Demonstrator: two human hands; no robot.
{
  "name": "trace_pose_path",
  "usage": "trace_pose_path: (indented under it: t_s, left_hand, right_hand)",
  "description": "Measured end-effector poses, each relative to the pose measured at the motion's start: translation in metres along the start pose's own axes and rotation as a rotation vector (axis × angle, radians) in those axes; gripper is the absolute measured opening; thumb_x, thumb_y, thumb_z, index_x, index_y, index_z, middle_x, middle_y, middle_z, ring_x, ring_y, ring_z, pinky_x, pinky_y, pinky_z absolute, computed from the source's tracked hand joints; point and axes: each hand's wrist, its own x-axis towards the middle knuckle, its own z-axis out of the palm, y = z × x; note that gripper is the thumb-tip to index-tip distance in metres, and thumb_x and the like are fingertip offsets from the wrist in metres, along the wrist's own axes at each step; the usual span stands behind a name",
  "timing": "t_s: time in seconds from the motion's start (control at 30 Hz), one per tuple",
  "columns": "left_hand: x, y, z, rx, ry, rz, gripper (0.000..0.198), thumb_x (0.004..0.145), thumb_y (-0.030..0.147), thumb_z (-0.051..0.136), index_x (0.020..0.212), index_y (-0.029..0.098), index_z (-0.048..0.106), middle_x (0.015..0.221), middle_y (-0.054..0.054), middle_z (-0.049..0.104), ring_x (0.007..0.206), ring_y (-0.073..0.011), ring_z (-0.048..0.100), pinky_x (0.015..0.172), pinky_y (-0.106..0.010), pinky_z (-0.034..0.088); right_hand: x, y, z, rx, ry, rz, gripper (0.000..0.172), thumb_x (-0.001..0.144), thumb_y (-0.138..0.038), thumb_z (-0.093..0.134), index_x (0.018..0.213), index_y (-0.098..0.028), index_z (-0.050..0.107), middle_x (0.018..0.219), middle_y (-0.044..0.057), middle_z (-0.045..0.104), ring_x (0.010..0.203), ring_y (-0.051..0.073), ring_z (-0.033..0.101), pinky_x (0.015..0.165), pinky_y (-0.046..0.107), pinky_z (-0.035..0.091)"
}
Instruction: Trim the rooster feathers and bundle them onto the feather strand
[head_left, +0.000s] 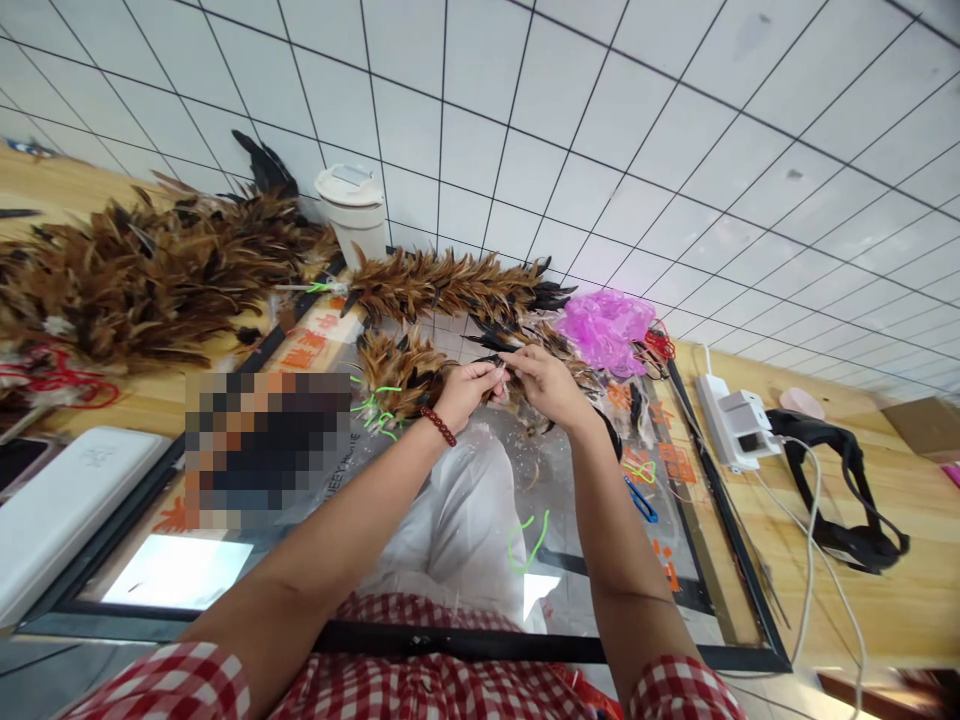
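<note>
My left hand (469,388) and my right hand (546,385) meet over a glass-topped table (679,520), both pinched on a small bunch of dark feathers (495,352) held between them. A bead bracelet circles my left wrist. Just left of my left hand lies a clump of brown feathers (397,370) with green ties (375,405) beside it. A long brown feather strip (450,285) stretches along the table behind my hands.
A large heap of brown feathers (142,275) fills the left, with red cord (52,380) by it. A white lidded cup (356,210) stands at the wall. Pink plastic (607,325), a power strip (727,420), a black strap (847,500) and blue scissors (641,500) lie right.
</note>
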Motion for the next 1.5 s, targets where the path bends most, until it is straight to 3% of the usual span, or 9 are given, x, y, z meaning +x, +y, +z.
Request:
trace_pose_path:
  t_s: [0.13,0.3,0.47,0.7,0.77,1.0,1.2,1.33,1.5]
  left_hand:
    - [0.003,-0.001,-0.002,-0.009,0.132,0.066,0.023,0.068,0.034,0.072,0.065,0.012,0.064,0.051,0.001,0.052,0.048,-0.0087,0.050,0.051,-0.023,0.038]
    - [0.007,-0.002,-0.004,-0.066,0.245,0.108,0.021,0.067,0.033,0.071,0.065,0.013,0.064,0.051,0.001,0.052,0.050,-0.0088,0.050,0.050,-0.022,0.038]
    - [0.007,-0.002,-0.004,-0.065,0.258,0.116,0.021,0.067,0.033,0.071,0.066,0.013,0.065,0.051,0.001,0.052,0.050,-0.0085,0.050,0.049,-0.022,0.038]
    - [0.008,-0.002,-0.005,-0.086,0.290,0.113,0.022,0.067,0.033,0.072,0.065,0.013,0.064,0.051,0.001,0.052,0.051,-0.0088,0.051,0.050,-0.022,0.039]
    - [0.009,-0.002,-0.005,-0.087,0.296,0.117,0.023,0.067,0.033,0.072,0.065,0.013,0.064,0.051,0.001,0.052,0.051,-0.0089,0.051,0.049,-0.022,0.039]
    - [0.008,-0.003,-0.005,-0.069,0.291,0.114,0.023,0.068,0.034,0.072,0.066,0.012,0.064,0.052,0.002,0.052,0.051,-0.0083,0.050,0.050,-0.021,0.038]
    - [0.008,-0.002,-0.005,-0.084,0.294,0.109,0.023,0.068,0.034,0.072,0.065,0.013,0.063,0.051,0.002,0.052,0.051,-0.0085,0.050,0.050,-0.021,0.038]
    - [0.008,-0.002,-0.005,-0.095,0.306,0.107,0.024,0.067,0.035,0.073,0.065,0.013,0.063,0.051,0.002,0.052,0.051,-0.0084,0.050,0.051,-0.022,0.039]
    - [0.008,-0.001,-0.004,-0.081,0.298,0.101,0.024,0.066,0.035,0.073,0.066,0.013,0.064,0.051,0.002,0.052,0.050,-0.0080,0.050,0.049,-0.021,0.038]
  right_hand:
    - [-0.003,0.014,-0.002,-0.152,0.086,0.250,0.037,0.085,-0.015,0.044,0.116,-0.018,0.064,0.105,0.009,0.064,0.095,0.019,0.058,0.086,0.029,0.044]
    - [-0.005,0.023,0.009,-0.260,-0.021,0.389,0.023,0.082,-0.028,0.055,0.097,-0.021,0.070,0.093,0.006,0.066,0.086,0.019,0.059,0.078,0.028,0.043]
    - [-0.004,0.024,0.012,-0.274,-0.054,0.357,0.019,0.081,-0.027,0.054,0.088,-0.020,0.071,0.091,0.006,0.065,0.086,0.019,0.059,0.075,0.028,0.042]
    - [-0.006,0.007,-0.019,-0.316,0.183,0.455,0.027,0.082,-0.026,0.051,0.102,-0.018,0.067,0.098,0.010,0.065,0.085,0.022,0.059,0.076,0.032,0.044]
    - [-0.006,-0.001,-0.018,-0.364,0.121,0.469,0.026,0.080,-0.024,0.053,0.102,-0.019,0.067,0.100,0.010,0.065,0.087,0.022,0.059,0.074,0.032,0.044]
    - [-0.003,-0.006,0.009,-0.447,-0.331,0.484,0.013,0.077,-0.026,0.058,0.077,-0.022,0.070,0.081,0.009,0.070,0.079,0.022,0.064,0.065,0.027,0.041]
    - [-0.005,-0.012,-0.014,-0.383,-0.088,0.264,0.021,0.082,-0.020,0.050,0.086,-0.020,0.070,0.090,0.007,0.069,0.081,0.017,0.061,0.070,0.025,0.040]
    - [-0.009,-0.019,-0.032,-0.191,-0.249,0.145,0.021,0.078,-0.018,0.055,0.092,-0.021,0.070,0.081,0.002,0.069,0.073,0.014,0.059,0.066,0.022,0.039]
    - [-0.011,-0.016,-0.036,-0.314,-0.220,0.291,0.021,0.076,-0.014,0.052,0.083,-0.020,0.071,0.086,0.005,0.071,0.079,0.016,0.061,0.067,0.024,0.038]
